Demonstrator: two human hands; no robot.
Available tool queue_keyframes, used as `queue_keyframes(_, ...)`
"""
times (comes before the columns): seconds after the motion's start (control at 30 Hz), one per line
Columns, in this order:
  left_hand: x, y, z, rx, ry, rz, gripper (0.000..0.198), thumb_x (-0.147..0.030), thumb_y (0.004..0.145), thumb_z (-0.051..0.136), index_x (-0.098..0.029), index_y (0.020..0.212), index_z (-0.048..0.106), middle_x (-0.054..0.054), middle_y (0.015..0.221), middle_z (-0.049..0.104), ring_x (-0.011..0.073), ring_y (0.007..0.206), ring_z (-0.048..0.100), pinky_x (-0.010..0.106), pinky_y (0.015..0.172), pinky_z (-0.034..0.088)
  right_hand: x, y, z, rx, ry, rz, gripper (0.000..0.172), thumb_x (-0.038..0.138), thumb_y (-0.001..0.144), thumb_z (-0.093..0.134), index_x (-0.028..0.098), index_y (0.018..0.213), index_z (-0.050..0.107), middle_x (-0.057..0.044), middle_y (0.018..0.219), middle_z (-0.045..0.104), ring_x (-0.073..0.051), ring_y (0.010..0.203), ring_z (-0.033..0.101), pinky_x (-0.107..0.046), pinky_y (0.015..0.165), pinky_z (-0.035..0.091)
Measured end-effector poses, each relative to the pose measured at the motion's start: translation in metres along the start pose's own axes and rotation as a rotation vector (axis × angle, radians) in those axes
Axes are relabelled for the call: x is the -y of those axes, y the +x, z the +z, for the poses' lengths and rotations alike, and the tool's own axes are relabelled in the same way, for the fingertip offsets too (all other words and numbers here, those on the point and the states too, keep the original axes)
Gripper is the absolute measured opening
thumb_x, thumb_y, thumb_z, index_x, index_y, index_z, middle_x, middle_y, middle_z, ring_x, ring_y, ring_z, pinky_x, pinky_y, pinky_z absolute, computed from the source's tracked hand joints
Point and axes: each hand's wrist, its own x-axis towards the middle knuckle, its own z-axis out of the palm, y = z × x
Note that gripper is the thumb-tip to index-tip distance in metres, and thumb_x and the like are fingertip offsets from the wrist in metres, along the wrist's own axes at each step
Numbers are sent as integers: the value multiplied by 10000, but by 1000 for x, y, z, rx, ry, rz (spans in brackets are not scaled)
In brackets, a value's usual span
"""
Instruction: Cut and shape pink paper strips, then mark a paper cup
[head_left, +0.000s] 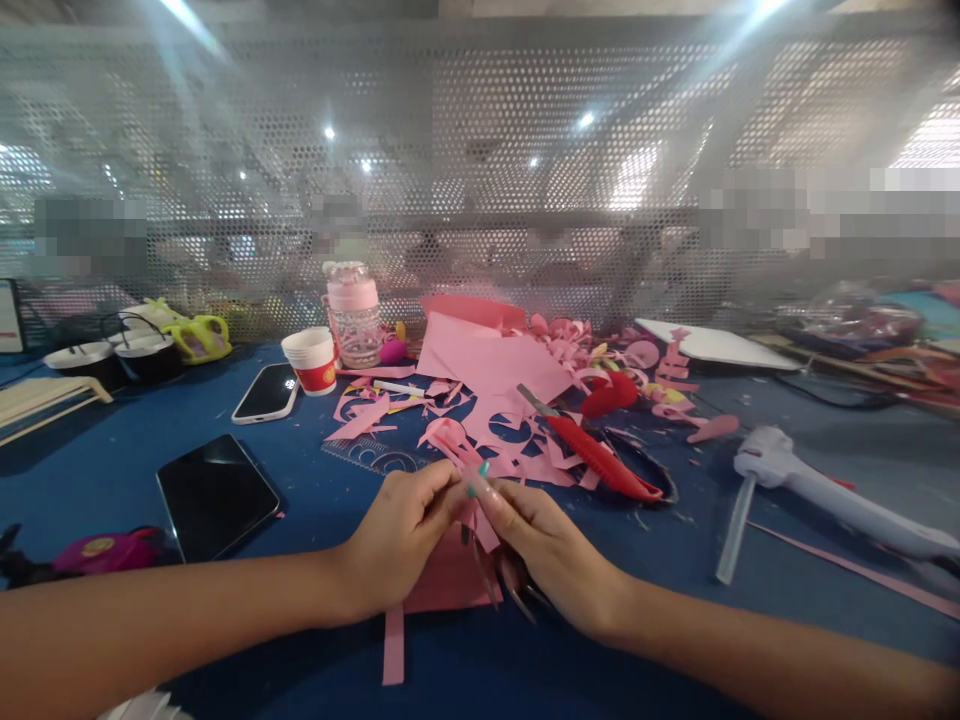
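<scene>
My left hand [405, 530] is closed, with its thumb and forefinger pinched on a small pink paper piece [484, 530] over the near middle of the table. My right hand [559, 555] meets it there and pinches the same paper. Teal spots show at the touching fingertips. From under my right palm stick out slim metal parts [517, 590], perhaps scissors; their full shape is hidden. Below my hands lie a pink sheet [450, 585] and a pink strip [394, 650]. Just beyond them are pink paper scraps and a red-handled utility knife [600, 460].
A clear stencil ruler [367, 455], two phones [217, 495], stacked paper cups [311, 360] and a pink-lidded bottle [356, 315] stand or lie to the left. At right rests a glue gun [810, 480]. Pink sheets [487, 355] and cut scraps pile up before a perforated metal screen [480, 150].
</scene>
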Motion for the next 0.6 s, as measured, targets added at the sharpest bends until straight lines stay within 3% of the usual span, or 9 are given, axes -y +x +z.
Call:
queue_keyframes(0.13,4,-1,0,50,-94,-13,282,-355,827,472,-175,617,414,-66,508,384,85,483,320,199,455,240,1,0,-1,24,-110,-89,363,518,724,580,158,727,532,48,555,485,-56,438,465,-179,409,377)
queue_keyframes(0.27,5,-1,0,117,-210,-48,221,-324,812,505,-177,661,438,-77,485,396,72,438,305,189,419,216,3,0,0,-7,-129,-127,366,520,699,602,158,680,552,22,608,505,-84,541,467,-208,484,391)
queue_keyframes(0.47,1,-4,1,58,-201,-44,313,-378,881,386,-184,637,422,-72,458,400,78,433,377,182,428,290,-3,1,-2,-10,-77,-80,342,484,713,611,154,706,523,55,542,457,-58,430,423,-196,416,343)
queue_keyframes(0.6,2,-4,0,-28,-142,-86,332,-425,883,370,-191,649,402,-79,446,379,76,404,372,185,410,279,0,0,-2,-46,-83,-78,396,482,656,665,162,569,448,67,498,414,-39,419,377,-178,393,300)
